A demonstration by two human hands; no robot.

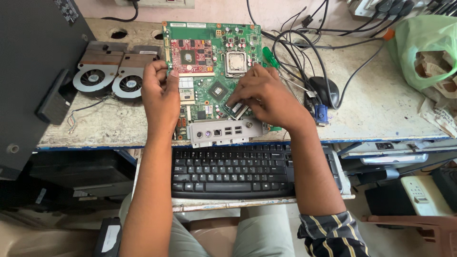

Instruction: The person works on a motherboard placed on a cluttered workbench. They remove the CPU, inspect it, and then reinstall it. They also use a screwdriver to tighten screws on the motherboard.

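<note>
Your left hand [161, 93] is closed on the left edge of the green circuit board [214, 52], which lies flat on the workbench [381, 104]. Your right hand [266, 97] pinches a memory stick [236, 110] at the board's near side.

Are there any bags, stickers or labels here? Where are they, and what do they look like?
Green plastic bag: top right on the table, crumpled, thin and see-through, with brown paper inside.
White sticker: bottom left, a rectangle on a black box.
Small white labels: on the green circuit board, just by the left hand.
No screens show.
</note>
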